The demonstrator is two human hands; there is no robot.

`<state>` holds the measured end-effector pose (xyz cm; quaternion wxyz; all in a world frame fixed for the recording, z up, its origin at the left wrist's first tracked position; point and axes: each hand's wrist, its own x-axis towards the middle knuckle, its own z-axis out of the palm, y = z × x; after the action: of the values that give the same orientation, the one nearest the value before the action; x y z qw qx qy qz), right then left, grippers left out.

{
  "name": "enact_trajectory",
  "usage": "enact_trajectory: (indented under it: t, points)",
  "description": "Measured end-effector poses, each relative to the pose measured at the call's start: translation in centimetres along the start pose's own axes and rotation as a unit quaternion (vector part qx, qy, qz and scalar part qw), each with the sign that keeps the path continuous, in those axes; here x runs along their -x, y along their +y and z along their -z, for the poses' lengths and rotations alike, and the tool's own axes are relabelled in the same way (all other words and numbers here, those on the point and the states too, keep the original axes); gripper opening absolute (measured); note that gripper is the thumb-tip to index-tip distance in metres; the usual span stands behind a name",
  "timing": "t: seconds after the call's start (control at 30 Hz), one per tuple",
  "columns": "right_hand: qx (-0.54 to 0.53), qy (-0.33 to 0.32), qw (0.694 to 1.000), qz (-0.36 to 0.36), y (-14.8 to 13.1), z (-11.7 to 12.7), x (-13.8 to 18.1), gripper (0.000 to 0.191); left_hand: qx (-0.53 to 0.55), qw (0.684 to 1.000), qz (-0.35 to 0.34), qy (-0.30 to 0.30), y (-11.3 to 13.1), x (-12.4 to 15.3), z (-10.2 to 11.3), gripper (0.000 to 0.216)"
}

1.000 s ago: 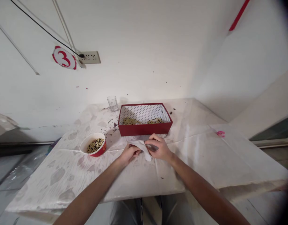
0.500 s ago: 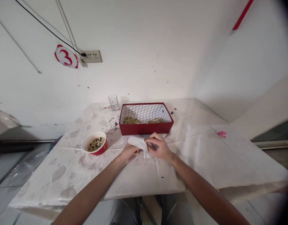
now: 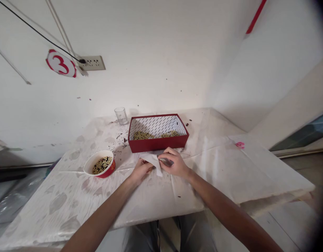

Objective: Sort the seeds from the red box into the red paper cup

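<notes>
A piece of white paper [image 3: 155, 164] is held low over the table, just in front of the red box [image 3: 158, 143]. My left hand [image 3: 142, 170] is closed on its left side, with some fingers hidden beneath the sheet. At the paper's right edge, my right hand [image 3: 174, 162] pinches with thumb and forefinger. Something grey and a little shiny shows inside the curl of the right hand; its kind cannot be made out. The open box has a patterned white lining and holds two heaps of pale and dark grains.
A red and white paper bowl [image 3: 110, 170] with mixed grains stands at left. Behind it are a clear glass [image 3: 121, 116] and scattered dark bits [image 3: 121, 142]. A pink item [image 3: 240, 145] lies on the right of the covered table [image 3: 219, 182]. A wall socket [image 3: 94, 63] is above.
The whole view has shifted slightly, so things appear further left. The paper has tilted and now slopes down to the right between my hands. Both hands keep their hold.
</notes>
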<state>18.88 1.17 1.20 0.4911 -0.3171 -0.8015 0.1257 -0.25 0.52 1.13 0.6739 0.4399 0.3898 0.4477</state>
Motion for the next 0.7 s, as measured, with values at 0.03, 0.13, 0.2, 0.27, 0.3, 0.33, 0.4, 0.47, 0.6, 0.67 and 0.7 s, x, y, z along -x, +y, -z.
enact_trajectory:
  t: [0.03, 0.13, 0.2, 0.27, 0.3, 0.33, 0.4, 0.47, 0.6, 0.67, 0.7]
  points:
    - [-0.003, -0.001, 1.0, 0.003, 0.03, -0.05, 0.02, 0.023, 0.006, 1.0, 0.007, 0.012, 0.08, 0.02, -0.06, 0.033]
    - [-0.015, 0.0, 1.0, 0.007, 0.19, -0.19, 0.11, 0.024, 0.009, 0.999, 0.018, 0.034, 0.17, 0.1, -0.23, 0.04]
    - [-0.016, 0.002, 1.0, 0.006, 0.26, -0.22, 0.14, 0.024, 0.013, 0.999, 0.02, 0.041, 0.08, 0.13, -0.26, 0.04]
    - [-0.014, 0.001, 1.0, 0.004, 0.25, -0.18, 0.11, 0.023, 0.02, 0.999, 0.022, 0.039, -0.09, 0.12, -0.2, 0.039]
    - [-0.012, 0.0, 1.0, 0.003, 0.2, -0.14, 0.08, 0.023, 0.023, 0.999, 0.026, 0.034, -0.17, 0.11, -0.17, 0.038]
    - [-0.011, -0.001, 1.0, 0.002, 0.13, -0.09, 0.04, 0.022, 0.027, 0.999, 0.029, 0.025, -0.23, 0.09, -0.14, 0.037]
    - [-0.007, 0.001, 1.0, 0.001, -0.07, 0.01, -0.04, 0.02, 0.036, 0.999, 0.028, 0.011, -0.27, 0.07, -0.13, 0.036]
    - [-0.002, 0.006, 1.0, 0.002, -0.25, 0.09, -0.11, 0.019, 0.039, 0.999, 0.019, 0.007, -0.22, 0.07, -0.2, 0.035]
    - [0.012, 0.004, 1.0, 0.002, -0.3, 0.15, -0.12, 0.016, 0.03, 0.999, 0.011, -0.017, -0.15, 0.13, -0.33, 0.034]
    - [0.022, -0.001, 1.0, 0.0, -0.14, 0.13, -0.07, 0.017, 0.022, 0.999, 0.013, -0.023, -0.25, 0.14, -0.3, 0.034]
    - [0.027, -0.003, 1.0, 0.003, -0.04, 0.11, -0.05, 0.019, 0.017, 1.0, 0.012, -0.013, -0.34, 0.13, -0.27, 0.035]
